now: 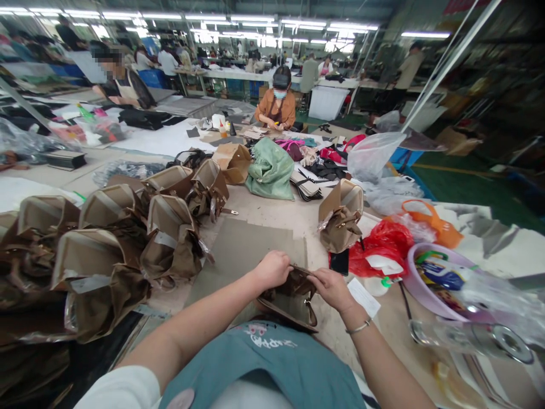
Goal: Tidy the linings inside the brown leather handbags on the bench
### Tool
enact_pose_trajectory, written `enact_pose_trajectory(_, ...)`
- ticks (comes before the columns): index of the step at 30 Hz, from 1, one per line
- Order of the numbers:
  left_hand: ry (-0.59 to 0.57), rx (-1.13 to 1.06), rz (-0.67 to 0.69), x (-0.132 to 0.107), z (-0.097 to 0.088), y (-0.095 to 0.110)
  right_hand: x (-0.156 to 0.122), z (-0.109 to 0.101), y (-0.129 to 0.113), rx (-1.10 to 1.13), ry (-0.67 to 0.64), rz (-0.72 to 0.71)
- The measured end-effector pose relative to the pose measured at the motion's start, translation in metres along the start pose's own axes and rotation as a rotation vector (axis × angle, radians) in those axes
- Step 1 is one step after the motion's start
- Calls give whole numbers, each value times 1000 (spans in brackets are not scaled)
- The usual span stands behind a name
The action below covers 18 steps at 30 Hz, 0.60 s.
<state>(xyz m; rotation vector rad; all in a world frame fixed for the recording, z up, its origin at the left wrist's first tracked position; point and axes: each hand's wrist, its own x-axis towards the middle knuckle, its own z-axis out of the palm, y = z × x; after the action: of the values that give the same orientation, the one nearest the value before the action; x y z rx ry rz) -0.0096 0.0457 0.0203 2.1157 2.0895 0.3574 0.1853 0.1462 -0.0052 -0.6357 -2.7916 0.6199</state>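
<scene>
A small brown leather bag rests against my chest at the table's near edge. My left hand is closed on its upper left edge. My right hand, with a thin bracelet at the wrist, pinches the bag's top flap from the right. Both hands meet over the bag's opening. A grey mat lies on the table just beyond my hands.
Several unfinished brown bags are piled at the left, one more stands at centre right. A red plastic bag, a pink basin, a dark phone and a white slip lie right. Other workers sit at far tables.
</scene>
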Motion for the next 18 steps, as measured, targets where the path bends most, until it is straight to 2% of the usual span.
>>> enact_pose_trajectory(8,0,11,-27,0,-1,2,-3,3,2,-60,33,-32)
enact_pose_trajectory(11,-11,7,-28,-1,-2,3,-4,0,5,-79,-2,-48)
enact_pose_trajectory(15,-18,1,-41,-1,-2,3,1,-7,5,-135,13,-36)
enact_pose_trajectory(18,-13,-1,-44,-2,-2,3,9,-6,0,-95,37,-57)
